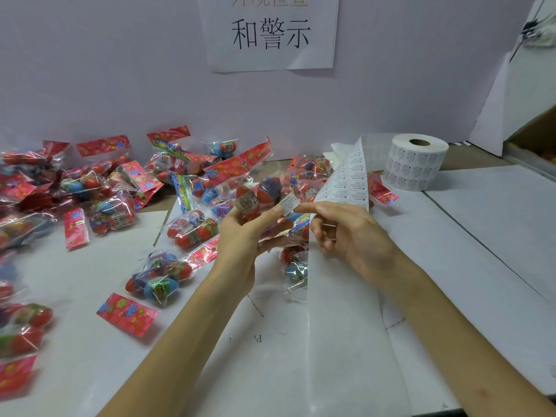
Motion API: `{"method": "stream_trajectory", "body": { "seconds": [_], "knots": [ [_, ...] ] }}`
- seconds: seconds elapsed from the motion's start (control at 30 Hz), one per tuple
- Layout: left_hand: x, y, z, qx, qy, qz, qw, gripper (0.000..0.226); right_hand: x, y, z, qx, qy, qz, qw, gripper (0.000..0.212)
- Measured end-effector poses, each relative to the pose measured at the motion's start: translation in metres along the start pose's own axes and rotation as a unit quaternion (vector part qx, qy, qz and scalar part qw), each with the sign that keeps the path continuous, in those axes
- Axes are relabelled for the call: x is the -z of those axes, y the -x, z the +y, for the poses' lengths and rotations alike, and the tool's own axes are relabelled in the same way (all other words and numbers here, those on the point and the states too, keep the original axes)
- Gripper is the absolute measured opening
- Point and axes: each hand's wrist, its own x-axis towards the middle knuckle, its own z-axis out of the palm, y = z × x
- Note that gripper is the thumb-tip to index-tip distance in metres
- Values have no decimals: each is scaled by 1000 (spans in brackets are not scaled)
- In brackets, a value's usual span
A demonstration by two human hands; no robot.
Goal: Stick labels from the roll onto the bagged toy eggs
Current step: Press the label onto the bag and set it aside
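Observation:
My left hand (pixel 246 233) grips a clear bag of toy eggs (pixel 258 194) with red and purple shells, lifted above the table. A small white label (pixel 289 204) lies against the bag's right side, just above my left thumb. My right hand (pixel 346 230) pinches that label's right end at its fingertips, with the other fingers curled. The strip of labels (pixel 346 182) rises behind my right hand and runs back to the label roll (pixel 416 161), which stands at the back right. The strip's bare backing (pixel 331 296) hangs down to the table under my right wrist.
Several more bagged eggs with red flowered header cards (pixel 126 314) lie across the left and middle of the white table (pixel 481 236). One bag (pixel 294 266) lies under my hands. A paper sign (pixel 270 34) hangs on the back wall. A cardboard box (pixel 538 136) is at the far right.

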Motion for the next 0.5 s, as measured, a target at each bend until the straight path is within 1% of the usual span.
{"method": "stream_trajectory", "body": {
  "seconds": [0.23, 0.37, 0.43, 0.5],
  "knots": [
    [-4, 1, 1, -12, 19, 33, 999, 29, 0, -2, 3, 0, 2, -36, 999, 32],
    [-3, 1, 0, -23, 33, 51, 998, 26, 2, -3, 4, -7, -3, -56, 998, 31],
    [-3, 1, -1, -26, 31, 54, 998, 24, 2, -3, 4, -9, 1, -55, 998, 31],
    [-2, 0, -1, -32, 32, 51, 998, 24, 1, -4, 5, -16, 9, -33, 999, 32]
  ]
}}
